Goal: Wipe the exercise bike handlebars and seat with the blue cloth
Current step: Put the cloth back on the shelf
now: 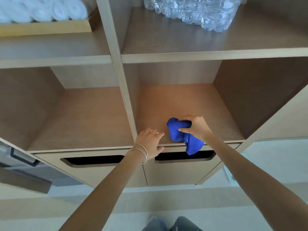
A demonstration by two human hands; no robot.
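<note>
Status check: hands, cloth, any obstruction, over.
Right hand shut on blue cloth, bunched at front edge of right cubby shelf. Left hand open, empty, on shelf edge. Bike not in view. Nothing blocking.

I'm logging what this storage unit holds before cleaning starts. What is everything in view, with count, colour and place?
blue cloth: one, bright blue, bunched at the front edge of the lower right cubby, one end hanging over the edge.
rolled towels: a row, exact count unclear, white, on the upper left shelf.
water bottles: one wrapped pack, clear, on the upper right shelf.
shelf unit: one, light brown wood, with open cubbies above two doors with dark slot openings.
bracelets: several thin ones, silver-coloured, on the left wrist.
left hand: open, flat on the cubby edge.
right hand: closed around the cloth.
</note>
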